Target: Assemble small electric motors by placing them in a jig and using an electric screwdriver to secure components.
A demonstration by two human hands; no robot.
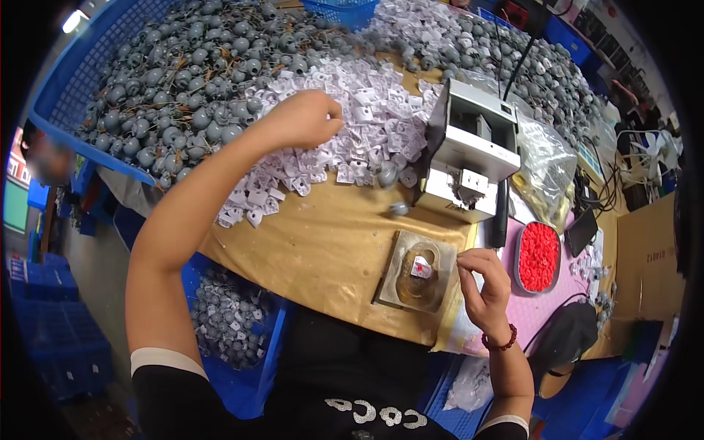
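Note:
My left hand (312, 119) is closed over the heap of small white plastic pieces (363, 114), its fingertips turned down; whatever they may hold is hidden. Near the table's front edge lies a square metal block (391, 282) with a rounded hollow. Inside that hollow sits one white piece with a small red part (419, 268) at its middle. My right hand (485, 286), with a beaded bracelet, hovers just right of the block. Its thumb and index finger are pinched together, and I cannot make out anything between them.
A grey boxy machine (469, 158) stands behind the block. Right of it is a tray of red parts (539, 257). Grey ball-shaped parts (198, 55) fill a blue basket (62, 92) at far left. Another blue bin (275, 345) of grey parts sits below the table edge.

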